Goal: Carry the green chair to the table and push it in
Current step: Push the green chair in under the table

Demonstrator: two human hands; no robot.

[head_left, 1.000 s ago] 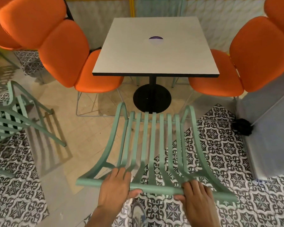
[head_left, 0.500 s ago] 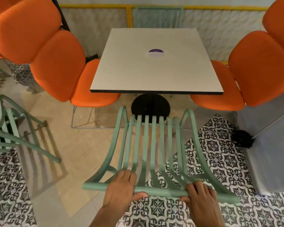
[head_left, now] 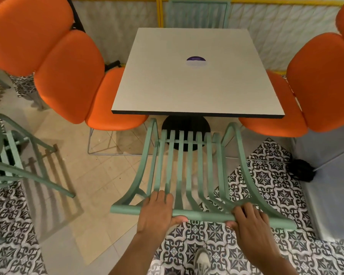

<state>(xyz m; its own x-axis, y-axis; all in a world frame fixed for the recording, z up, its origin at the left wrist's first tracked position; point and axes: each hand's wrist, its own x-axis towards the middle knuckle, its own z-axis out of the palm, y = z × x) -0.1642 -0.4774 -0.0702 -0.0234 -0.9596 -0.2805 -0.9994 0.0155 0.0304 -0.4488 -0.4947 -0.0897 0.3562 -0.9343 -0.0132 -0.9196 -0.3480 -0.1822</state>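
Observation:
The green chair [head_left: 189,167] with a slatted seat and back stands straight in front of me, its front edge just below the near edge of the table [head_left: 195,86]. My left hand [head_left: 157,211] grips the chair's top back rail left of centre. My right hand [head_left: 250,221] grips the same rail further right. The table is square and light grey with a black rim, on a round black base [head_left: 186,126]. A small purple and white sticker [head_left: 196,61] lies on the tabletop.
Orange padded chairs flank the table, one at left [head_left: 72,76] and one at right [head_left: 318,82]. A second green chair [head_left: 6,161] stands at far left. A black object [head_left: 301,169] lies on the patterned floor at right. My shoe [head_left: 202,261] shows below.
The green chair has moved forward with both hands on its rail; its front edge now reaches the table's near edge and overlaps the black base. The table appears closer.

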